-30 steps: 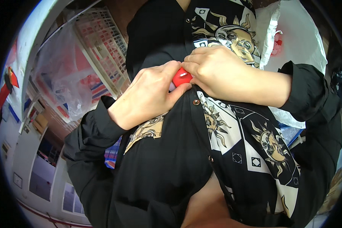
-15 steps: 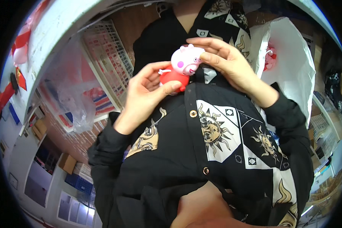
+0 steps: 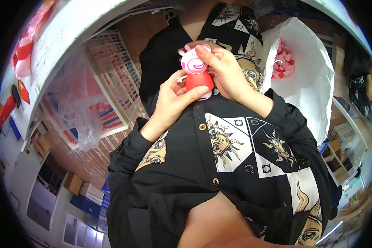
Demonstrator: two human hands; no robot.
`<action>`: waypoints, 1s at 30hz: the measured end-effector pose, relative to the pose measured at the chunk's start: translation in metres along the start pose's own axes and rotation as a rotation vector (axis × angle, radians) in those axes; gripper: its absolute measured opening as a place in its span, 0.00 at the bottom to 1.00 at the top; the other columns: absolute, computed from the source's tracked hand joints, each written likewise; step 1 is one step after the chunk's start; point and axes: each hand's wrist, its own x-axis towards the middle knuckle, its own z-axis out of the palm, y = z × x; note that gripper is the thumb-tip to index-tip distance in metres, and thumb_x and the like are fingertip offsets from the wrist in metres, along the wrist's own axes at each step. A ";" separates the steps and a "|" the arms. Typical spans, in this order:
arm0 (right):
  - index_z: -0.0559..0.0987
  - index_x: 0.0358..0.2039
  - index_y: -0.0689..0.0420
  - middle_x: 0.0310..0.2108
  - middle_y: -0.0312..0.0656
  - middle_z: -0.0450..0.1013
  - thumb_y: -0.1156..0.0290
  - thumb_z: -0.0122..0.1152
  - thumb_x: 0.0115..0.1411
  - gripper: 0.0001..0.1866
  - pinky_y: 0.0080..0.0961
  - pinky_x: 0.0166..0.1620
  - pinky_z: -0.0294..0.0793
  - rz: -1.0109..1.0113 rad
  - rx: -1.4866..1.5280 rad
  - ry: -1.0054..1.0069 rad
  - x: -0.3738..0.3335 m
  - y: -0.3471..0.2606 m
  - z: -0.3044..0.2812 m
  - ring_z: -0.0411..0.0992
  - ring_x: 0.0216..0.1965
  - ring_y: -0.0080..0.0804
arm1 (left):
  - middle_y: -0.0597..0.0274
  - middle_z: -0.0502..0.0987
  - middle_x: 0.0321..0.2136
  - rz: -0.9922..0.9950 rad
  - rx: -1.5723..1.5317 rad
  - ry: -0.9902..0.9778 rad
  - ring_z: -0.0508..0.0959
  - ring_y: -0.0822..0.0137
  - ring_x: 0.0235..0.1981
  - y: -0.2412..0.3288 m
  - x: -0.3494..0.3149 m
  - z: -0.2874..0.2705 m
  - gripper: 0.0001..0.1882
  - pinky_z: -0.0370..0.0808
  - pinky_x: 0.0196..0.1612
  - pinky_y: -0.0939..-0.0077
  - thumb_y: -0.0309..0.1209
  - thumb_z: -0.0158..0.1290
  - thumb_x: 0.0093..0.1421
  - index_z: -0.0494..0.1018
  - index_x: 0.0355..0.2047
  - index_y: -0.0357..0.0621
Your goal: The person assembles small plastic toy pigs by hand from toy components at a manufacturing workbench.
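Observation:
A small pig figure [image 3: 199,83] with a pink head and red body is held upright between both hands in front of my black patterned shirt. My left hand [image 3: 172,99] is closed round its lower body, with the thumb across the front of the base. My right hand [image 3: 228,73] grips the head and upper body from the other side. Its thumb lies on the top of the pig's face and covers part of it. The fingers behind the figure are mostly hidden.
On the right stands an open white sack [image 3: 314,82] with pink and red pieces [image 3: 283,60] inside. To the left are a white plastic crate [image 3: 119,53] and a clear plastic bag [image 3: 72,93]. A white tabletop [image 3: 76,27] curves along the top left, holding pink and red figures [image 3: 24,51].
The pig figure has turned from a tilt to upright, its face now more to the front. My right hand has come down and closed round its head and side.

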 end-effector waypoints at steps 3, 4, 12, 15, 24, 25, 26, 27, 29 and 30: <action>0.76 0.42 0.63 0.35 0.38 0.76 0.64 0.58 0.63 0.15 0.17 0.41 0.72 0.006 0.019 0.012 -0.001 -0.001 0.002 0.73 0.35 0.19 | 0.52 0.76 0.43 0.019 -0.009 -0.012 0.77 0.67 0.44 -0.003 0.002 -0.001 0.25 0.74 0.49 0.75 0.26 0.60 0.57 0.65 0.52 0.31; 0.76 0.42 0.63 0.35 0.38 0.76 0.64 0.58 0.63 0.15 0.17 0.41 0.72 -0.007 0.007 0.011 -0.001 -0.001 0.002 0.73 0.35 0.19 | 0.52 0.76 0.43 0.017 -0.008 -0.011 0.77 0.67 0.44 -0.002 0.002 -0.001 0.25 0.74 0.49 0.75 0.26 0.60 0.57 0.65 0.52 0.31; 0.76 0.44 0.64 0.36 0.39 0.76 0.64 0.58 0.63 0.16 0.17 0.42 0.72 -0.022 -0.009 0.019 -0.005 -0.003 0.002 0.73 0.37 0.19 | 0.53 0.75 0.44 -0.002 -0.039 -0.037 0.76 0.68 0.45 -0.002 0.004 0.000 0.25 0.73 0.51 0.75 0.26 0.61 0.56 0.65 0.52 0.32; 0.72 0.49 0.65 0.43 0.44 0.74 0.63 0.57 0.63 0.20 0.21 0.48 0.71 -0.009 -0.008 -0.019 -0.002 -0.005 0.000 0.73 0.43 0.23 | 0.54 0.75 0.44 0.015 0.021 -0.014 0.76 0.68 0.45 -0.006 0.001 0.002 0.28 0.73 0.51 0.75 0.25 0.63 0.53 0.64 0.52 0.34; 0.65 0.52 0.62 0.51 0.46 0.70 0.75 0.65 0.54 0.27 0.26 0.54 0.69 0.036 -0.298 -0.117 -0.004 -0.010 -0.011 0.70 0.50 0.28 | 0.54 0.75 0.43 -0.024 0.124 -0.039 0.77 0.68 0.45 -0.003 0.004 0.005 0.29 0.74 0.50 0.76 0.23 0.64 0.52 0.64 0.52 0.34; 0.66 0.48 0.62 0.48 0.45 0.71 0.75 0.66 0.53 0.25 0.27 0.54 0.69 -0.012 -0.327 -0.069 -0.007 -0.008 -0.006 0.70 0.49 0.28 | 0.54 0.75 0.43 -0.014 0.139 -0.044 0.77 0.68 0.45 -0.003 0.005 0.006 0.28 0.74 0.51 0.75 0.22 0.63 0.52 0.64 0.52 0.34; 0.66 0.51 0.62 0.49 0.45 0.71 0.74 0.65 0.54 0.26 0.27 0.55 0.68 -0.037 -0.390 -0.104 -0.008 -0.006 -0.009 0.70 0.50 0.28 | 0.54 0.75 0.43 0.027 0.182 -0.044 0.77 0.67 0.45 -0.005 0.004 0.005 0.27 0.74 0.51 0.75 0.21 0.62 0.52 0.64 0.51 0.34; 0.65 0.53 0.62 0.50 0.46 0.71 0.72 0.64 0.56 0.27 0.28 0.55 0.67 -0.062 -0.454 -0.146 -0.007 -0.007 -0.011 0.69 0.51 0.28 | 0.54 0.75 0.43 0.031 0.183 -0.043 0.77 0.67 0.45 -0.005 0.003 0.003 0.27 0.74 0.51 0.75 0.21 0.62 0.52 0.64 0.51 0.34; 0.64 0.55 0.63 0.50 0.45 0.71 0.67 0.63 0.57 0.29 0.27 0.55 0.67 0.044 -0.366 -0.195 -0.002 -0.025 -0.014 0.70 0.50 0.28 | 0.54 0.75 0.44 0.004 0.070 -0.029 0.77 0.66 0.45 -0.005 0.002 -0.001 0.28 0.74 0.52 0.74 0.22 0.63 0.52 0.64 0.51 0.34; 0.63 0.58 0.64 0.49 0.45 0.71 0.63 0.63 0.58 0.32 0.26 0.55 0.67 0.154 -0.274 -0.236 -0.003 -0.032 -0.017 0.70 0.48 0.27 | 0.53 0.75 0.43 -0.013 0.109 -0.031 0.77 0.66 0.45 -0.003 0.003 -0.001 0.29 0.74 0.52 0.74 0.22 0.64 0.52 0.64 0.52 0.34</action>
